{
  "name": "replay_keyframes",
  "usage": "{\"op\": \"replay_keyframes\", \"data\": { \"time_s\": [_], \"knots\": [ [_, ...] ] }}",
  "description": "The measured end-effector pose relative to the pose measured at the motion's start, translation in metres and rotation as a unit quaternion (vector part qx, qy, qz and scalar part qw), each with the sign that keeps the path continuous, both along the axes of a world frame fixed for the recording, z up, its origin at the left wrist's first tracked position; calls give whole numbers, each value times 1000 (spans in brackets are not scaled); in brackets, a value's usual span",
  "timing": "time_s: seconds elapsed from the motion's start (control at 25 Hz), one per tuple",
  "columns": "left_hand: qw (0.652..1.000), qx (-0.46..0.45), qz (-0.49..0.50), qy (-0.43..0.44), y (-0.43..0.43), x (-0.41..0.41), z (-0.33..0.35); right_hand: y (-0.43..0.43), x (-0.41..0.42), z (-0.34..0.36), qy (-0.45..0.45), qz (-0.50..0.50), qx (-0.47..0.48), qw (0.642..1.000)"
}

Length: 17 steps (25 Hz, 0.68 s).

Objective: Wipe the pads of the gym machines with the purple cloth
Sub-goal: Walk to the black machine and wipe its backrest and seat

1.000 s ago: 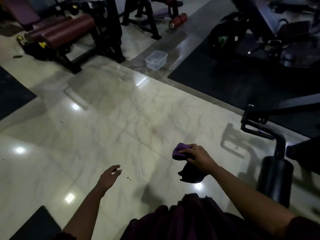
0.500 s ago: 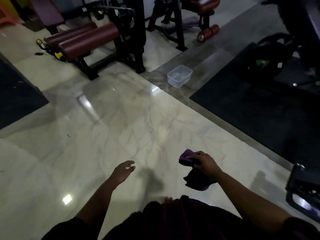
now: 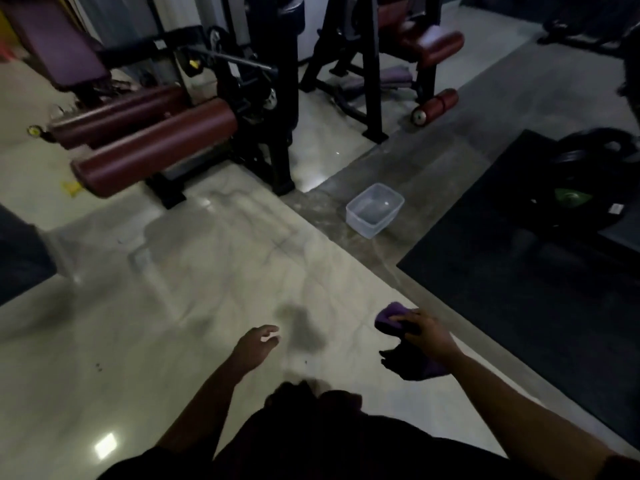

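My right hand (image 3: 427, 336) grips the bunched purple cloth (image 3: 391, 317) at the lower right, and a dark fold of it hangs below the fist. My left hand (image 3: 256, 346) hangs free over the floor with its fingers apart, holding nothing. Two long maroon roller pads (image 3: 156, 147) stick out from a black machine at the upper left, far ahead of both hands. A purple bench pad (image 3: 59, 50) lies behind them. Another machine at the top has a maroon seat pad (image 3: 436, 46) and a small maroon roller (image 3: 436, 107).
A clear plastic tub (image 3: 375, 209) stands on the grey floor strip ahead of my right hand. A black rubber mat (image 3: 536, 271) with weight plates (image 3: 588, 188) covers the right side. Glossy marble floor (image 3: 173, 306) stretches between me and the machines.
The view has advanced toward the roller-pad machine and the tub, which now look larger and nearer. The black machine post at the right has left the view. Both hands keep their pose.
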<state>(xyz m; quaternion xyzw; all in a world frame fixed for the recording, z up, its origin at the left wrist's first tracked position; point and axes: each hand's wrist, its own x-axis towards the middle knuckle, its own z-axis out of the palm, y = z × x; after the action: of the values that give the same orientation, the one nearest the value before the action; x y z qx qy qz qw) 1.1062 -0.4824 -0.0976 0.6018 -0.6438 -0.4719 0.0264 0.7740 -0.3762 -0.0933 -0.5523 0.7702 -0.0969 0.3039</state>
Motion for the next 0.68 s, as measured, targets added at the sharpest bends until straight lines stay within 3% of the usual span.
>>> {"op": "replay_keyframes", "data": {
  "time_s": [0.36,0.68],
  "knots": [
    [994,23,-91,-50,-267,-93,-21,-209,-68,-17,-17,-55,28,998],
    [982,58,-148,-98,-464,-202,-20,-469,-177,-25,-32,-65,49,996]
  ]
}}
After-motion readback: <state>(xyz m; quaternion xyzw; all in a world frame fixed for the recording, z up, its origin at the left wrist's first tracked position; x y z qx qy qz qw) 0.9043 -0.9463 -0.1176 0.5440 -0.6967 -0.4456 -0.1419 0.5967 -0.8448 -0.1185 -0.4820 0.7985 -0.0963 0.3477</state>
